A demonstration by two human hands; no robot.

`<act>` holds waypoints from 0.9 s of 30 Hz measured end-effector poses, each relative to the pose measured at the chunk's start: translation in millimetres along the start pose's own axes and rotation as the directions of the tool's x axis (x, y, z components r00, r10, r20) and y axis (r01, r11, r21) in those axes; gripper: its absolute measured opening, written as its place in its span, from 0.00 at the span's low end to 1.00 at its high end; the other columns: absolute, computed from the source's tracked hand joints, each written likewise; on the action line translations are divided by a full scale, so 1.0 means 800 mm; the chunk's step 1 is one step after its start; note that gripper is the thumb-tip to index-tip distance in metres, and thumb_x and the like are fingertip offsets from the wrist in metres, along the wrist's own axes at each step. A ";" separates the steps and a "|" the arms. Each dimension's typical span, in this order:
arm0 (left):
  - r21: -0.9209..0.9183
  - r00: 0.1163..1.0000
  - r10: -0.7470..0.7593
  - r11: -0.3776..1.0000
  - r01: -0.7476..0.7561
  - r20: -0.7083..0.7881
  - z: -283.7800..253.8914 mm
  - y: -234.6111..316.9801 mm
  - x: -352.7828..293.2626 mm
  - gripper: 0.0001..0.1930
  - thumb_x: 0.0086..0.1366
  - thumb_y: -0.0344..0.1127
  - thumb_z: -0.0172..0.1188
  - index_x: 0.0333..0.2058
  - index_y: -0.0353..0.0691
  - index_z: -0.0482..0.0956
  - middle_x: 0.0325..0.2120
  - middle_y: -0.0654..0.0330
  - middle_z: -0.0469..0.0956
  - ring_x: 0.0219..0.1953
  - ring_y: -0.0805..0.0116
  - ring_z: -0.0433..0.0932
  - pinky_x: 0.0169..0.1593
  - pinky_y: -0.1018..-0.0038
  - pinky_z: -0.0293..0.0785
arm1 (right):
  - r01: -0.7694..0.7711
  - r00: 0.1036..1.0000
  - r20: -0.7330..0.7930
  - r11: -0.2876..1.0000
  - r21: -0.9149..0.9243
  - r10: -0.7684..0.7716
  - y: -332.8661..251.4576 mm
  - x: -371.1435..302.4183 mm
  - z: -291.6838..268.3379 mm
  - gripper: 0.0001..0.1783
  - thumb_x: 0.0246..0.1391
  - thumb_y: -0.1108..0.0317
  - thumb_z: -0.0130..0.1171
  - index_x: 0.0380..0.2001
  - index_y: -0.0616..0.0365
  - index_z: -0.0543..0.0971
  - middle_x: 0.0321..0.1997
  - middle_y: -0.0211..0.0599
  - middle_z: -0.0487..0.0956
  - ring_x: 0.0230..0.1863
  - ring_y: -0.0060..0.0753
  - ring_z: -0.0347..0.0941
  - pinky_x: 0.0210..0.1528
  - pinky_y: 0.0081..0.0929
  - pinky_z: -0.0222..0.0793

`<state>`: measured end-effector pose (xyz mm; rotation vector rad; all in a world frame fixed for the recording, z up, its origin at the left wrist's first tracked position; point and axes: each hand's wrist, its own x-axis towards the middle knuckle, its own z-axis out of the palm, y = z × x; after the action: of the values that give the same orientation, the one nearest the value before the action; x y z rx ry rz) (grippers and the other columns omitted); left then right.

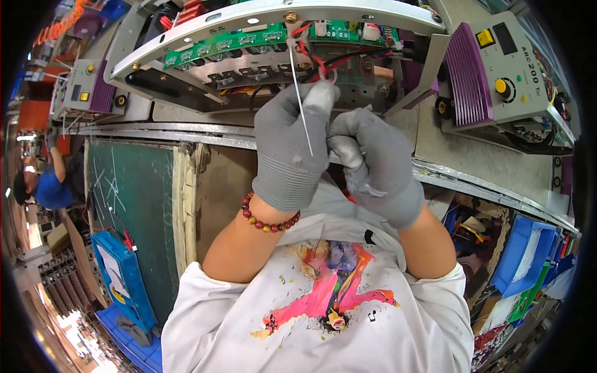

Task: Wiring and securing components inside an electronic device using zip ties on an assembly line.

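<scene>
Both my hands wear grey gloves and meet at the front of an opened metal-framed machine. My left hand is closed, its thumb and fingers pinching a bundle of red wires at the machine's lower opening. A thin white cable tie hangs from near the frame and passes in front of that hand, its tail pointing down. Just to the right, my right hand is closed with curled fingers; whatever lies inside them is hidden. Green circuit boards run along the machine's inside.
At the right stands a grey and purple welding machine with a yellow knob; a similar one sits far left. Blue bins are at lower right. A blue case leans at lower left. Another person in blue is at the far left.
</scene>
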<state>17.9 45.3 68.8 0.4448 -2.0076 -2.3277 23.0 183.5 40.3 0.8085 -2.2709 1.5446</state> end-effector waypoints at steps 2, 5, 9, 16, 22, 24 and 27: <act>0.104 0.999 0.006 0.995 -0.002 -0.041 -0.003 -0.005 0.003 0.16 0.70 0.41 0.62 0.36 0.30 0.83 0.24 0.66 0.79 0.26 0.82 0.71 0.30 0.80 0.67 | 0.035 0.999 -0.030 0.972 -0.233 -0.043 0.004 0.000 -0.005 0.06 0.62 0.70 0.58 0.38 0.61 0.74 0.33 0.43 0.78 0.30 0.47 0.78 0.32 0.36 0.75; 0.109 0.995 0.096 0.989 -0.099 0.036 -0.006 -0.009 0.001 0.16 0.71 0.40 0.60 0.35 0.29 0.83 0.24 0.64 0.80 0.27 0.80 0.72 0.32 0.79 0.68 | -0.048 0.997 -0.069 0.958 -0.283 0.029 -0.002 0.002 -0.005 0.06 0.57 0.71 0.60 0.36 0.59 0.77 0.31 0.42 0.79 0.32 0.49 0.78 0.35 0.38 0.74; 0.018 0.995 0.070 0.997 -0.072 0.074 0.002 -0.006 -0.002 0.16 0.72 0.39 0.58 0.34 0.29 0.83 0.21 0.63 0.79 0.24 0.79 0.72 0.31 0.79 0.68 | -0.041 0.999 0.006 0.860 -0.509 0.051 -0.009 0.015 -0.008 0.05 0.55 0.71 0.60 0.32 0.59 0.76 0.28 0.42 0.78 0.31 0.52 0.78 0.34 0.42 0.73; 0.073 0.995 0.097 0.993 -0.095 -0.028 0.007 -0.009 0.001 0.18 0.69 0.42 0.60 0.28 0.30 0.81 0.17 0.66 0.74 0.21 0.78 0.69 0.28 0.77 0.65 | 0.068 0.962 0.273 0.982 -0.176 -0.018 0.009 0.017 -0.019 0.04 0.55 0.71 0.57 0.30 0.61 0.74 0.26 0.47 0.76 0.28 0.57 0.75 0.31 0.45 0.71; 0.422 0.956 0.290 0.862 -0.281 0.046 -0.018 -0.041 0.012 0.15 0.66 0.43 0.62 0.37 0.33 0.81 0.27 0.61 0.77 0.32 0.70 0.75 0.38 0.72 0.71 | 0.081 0.937 0.329 0.988 0.132 -0.121 -0.002 0.023 -0.030 0.07 0.55 0.66 0.57 0.28 0.57 0.76 0.23 0.47 0.79 0.28 0.55 0.78 0.31 0.46 0.74; 0.097 0.993 0.090 0.991 -0.097 0.072 -0.036 -0.041 0.009 0.21 0.68 0.44 0.61 0.52 0.33 0.76 0.44 0.57 0.76 0.48 0.63 0.75 0.54 0.66 0.70 | 0.116 0.961 0.246 0.991 0.069 -0.130 -0.015 0.019 -0.031 0.05 0.50 0.66 0.60 0.30 0.55 0.80 0.25 0.49 0.80 0.30 0.55 0.79 0.33 0.47 0.75; 0.417 0.988 0.153 0.897 -0.148 0.021 -0.060 -0.029 -0.009 0.21 0.72 0.39 0.57 0.56 0.29 0.75 0.53 0.50 0.77 0.52 0.60 0.77 0.56 0.67 0.74 | 0.036 0.932 0.359 0.971 -0.237 0.053 -0.041 -0.023 -0.047 0.09 0.43 0.63 0.64 0.29 0.54 0.84 0.30 0.45 0.84 0.36 0.51 0.83 0.38 0.43 0.79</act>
<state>40.0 4.5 41.3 0.2989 -2.4398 -1.7962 53.8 214.7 70.2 1.0884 -2.6568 1.1629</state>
